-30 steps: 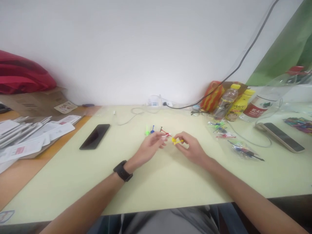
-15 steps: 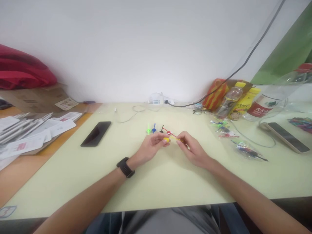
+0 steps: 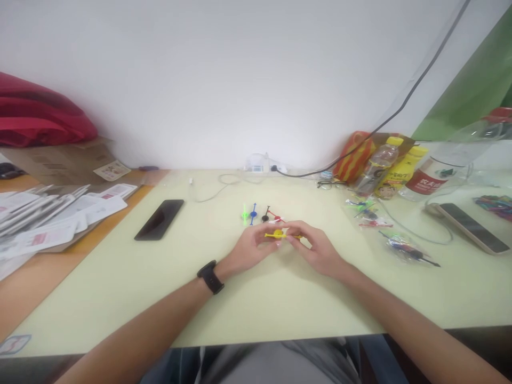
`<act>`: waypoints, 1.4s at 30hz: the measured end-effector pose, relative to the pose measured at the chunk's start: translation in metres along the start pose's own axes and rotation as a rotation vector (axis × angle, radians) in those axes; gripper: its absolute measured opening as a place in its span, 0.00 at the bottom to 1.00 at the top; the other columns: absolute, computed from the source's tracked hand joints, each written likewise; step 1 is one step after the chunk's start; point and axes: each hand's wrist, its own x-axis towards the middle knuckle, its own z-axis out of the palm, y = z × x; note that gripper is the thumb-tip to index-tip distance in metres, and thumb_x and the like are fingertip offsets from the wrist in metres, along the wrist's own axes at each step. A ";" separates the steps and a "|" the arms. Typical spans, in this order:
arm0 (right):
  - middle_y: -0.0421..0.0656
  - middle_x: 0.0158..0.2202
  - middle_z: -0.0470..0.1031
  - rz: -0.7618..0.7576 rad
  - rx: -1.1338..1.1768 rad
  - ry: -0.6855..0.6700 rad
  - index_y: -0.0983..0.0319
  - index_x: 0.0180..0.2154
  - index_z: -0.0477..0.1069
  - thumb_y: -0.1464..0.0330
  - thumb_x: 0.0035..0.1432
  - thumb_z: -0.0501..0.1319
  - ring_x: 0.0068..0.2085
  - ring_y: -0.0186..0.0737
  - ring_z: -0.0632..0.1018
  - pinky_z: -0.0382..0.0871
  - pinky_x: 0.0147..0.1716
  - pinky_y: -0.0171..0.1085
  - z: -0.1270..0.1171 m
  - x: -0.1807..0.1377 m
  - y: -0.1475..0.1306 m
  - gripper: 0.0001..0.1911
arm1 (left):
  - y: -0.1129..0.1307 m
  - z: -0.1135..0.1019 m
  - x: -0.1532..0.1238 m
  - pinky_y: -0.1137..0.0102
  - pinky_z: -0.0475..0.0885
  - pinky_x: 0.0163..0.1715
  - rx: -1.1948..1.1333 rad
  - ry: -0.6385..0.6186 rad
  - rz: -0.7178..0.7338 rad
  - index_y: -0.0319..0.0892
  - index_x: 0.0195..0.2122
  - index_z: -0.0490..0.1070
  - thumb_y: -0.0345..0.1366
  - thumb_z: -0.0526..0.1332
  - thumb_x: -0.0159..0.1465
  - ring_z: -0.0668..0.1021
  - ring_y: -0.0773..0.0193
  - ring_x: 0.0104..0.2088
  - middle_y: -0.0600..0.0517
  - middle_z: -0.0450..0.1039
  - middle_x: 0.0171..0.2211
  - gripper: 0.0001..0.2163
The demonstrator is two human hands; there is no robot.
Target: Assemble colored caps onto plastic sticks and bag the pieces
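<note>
A small yellow arrow spinner (image 3: 277, 234), a round disc with a thin arrow across it, is between my two hands above the table. My left hand (image 3: 252, 247), a black watch on its wrist, curls thumb and fingers around the disc side. Thumb and fingertips of my right hand (image 3: 314, 246) pinch the arrow's right part. Just beyond lie a green spinner (image 3: 245, 215), a blue spinner (image 3: 253, 214), a black spinner (image 3: 265, 216) and a red spinner (image 3: 277, 217), the red one partly hidden by my fingers.
To the right are clear bags of coloured parts (image 3: 406, 249), a pale phone (image 3: 474, 226), and bottles (image 3: 398, 173) by the wall. A black phone (image 3: 159, 220) lies left, near paper packets (image 3: 52, 218) and a cardboard box (image 3: 60, 162). Glasses (image 3: 330, 184) and cables are at the back.
My hands have come together. The yellow disc in the left and the yellow arrow in the right, apart before, now meet as one piece. The black and red spinners show more fully.
</note>
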 end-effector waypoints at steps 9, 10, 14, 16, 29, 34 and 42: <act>0.42 0.35 0.76 0.002 -0.102 -0.035 0.56 0.41 0.67 0.62 0.70 0.55 0.34 0.40 0.75 0.72 0.35 0.38 0.005 -0.003 0.005 0.06 | 0.004 0.002 -0.003 0.57 0.76 0.56 0.187 -0.024 0.064 0.45 0.52 0.80 0.41 0.65 0.69 0.81 0.51 0.52 0.45 0.80 0.51 0.13; 0.42 0.35 0.76 -0.001 -0.100 -0.041 0.56 0.41 0.67 0.61 0.70 0.55 0.35 0.40 0.76 0.72 0.35 0.38 0.005 -0.003 0.005 0.06 | 0.004 0.002 -0.003 0.57 0.76 0.55 0.204 -0.030 0.070 0.45 0.52 0.80 0.41 0.64 0.69 0.81 0.51 0.52 0.45 0.80 0.51 0.13; 0.42 0.36 0.76 -0.014 -0.107 -0.039 0.56 0.41 0.67 0.63 0.69 0.56 0.35 0.40 0.76 0.72 0.34 0.38 0.004 -0.002 0.007 0.05 | 0.002 0.001 -0.004 0.61 0.77 0.53 0.232 -0.044 0.080 0.45 0.52 0.79 0.41 0.63 0.70 0.81 0.53 0.50 0.45 0.80 0.50 0.13; 0.42 0.35 0.76 -0.008 -0.138 -0.018 0.56 0.40 0.66 0.63 0.68 0.58 0.33 0.39 0.75 0.71 0.33 0.38 0.002 -0.002 0.007 0.04 | 0.000 -0.001 -0.003 0.62 0.77 0.52 0.258 -0.038 0.081 0.45 0.51 0.79 0.41 0.62 0.71 0.81 0.54 0.49 0.46 0.80 0.49 0.12; 0.40 0.33 0.76 -0.016 -0.126 -0.005 0.57 0.42 0.72 0.67 0.68 0.57 0.31 0.38 0.72 0.68 0.31 0.37 -0.007 0.001 -0.002 0.06 | 0.002 -0.003 -0.004 0.64 0.77 0.46 0.320 0.004 0.105 0.45 0.50 0.78 0.41 0.61 0.71 0.81 0.56 0.44 0.47 0.81 0.44 0.11; 0.41 0.33 0.76 -0.030 -0.102 -0.008 0.58 0.40 0.74 0.65 0.66 0.60 0.31 0.38 0.72 0.69 0.32 0.38 -0.010 0.002 -0.004 0.05 | -0.003 -0.003 -0.003 0.62 0.78 0.47 0.276 0.049 0.071 0.43 0.48 0.79 0.43 0.65 0.68 0.81 0.55 0.44 0.45 0.81 0.44 0.12; 0.45 0.40 0.74 -0.031 -0.102 0.071 0.58 0.45 0.73 0.63 0.69 0.59 0.36 0.40 0.75 0.70 0.34 0.39 -0.014 0.005 -0.002 0.08 | 0.007 -0.002 -0.001 0.63 0.76 0.51 -0.025 -0.033 -0.021 0.39 0.45 0.79 0.40 0.69 0.67 0.81 0.57 0.46 0.44 0.80 0.45 0.11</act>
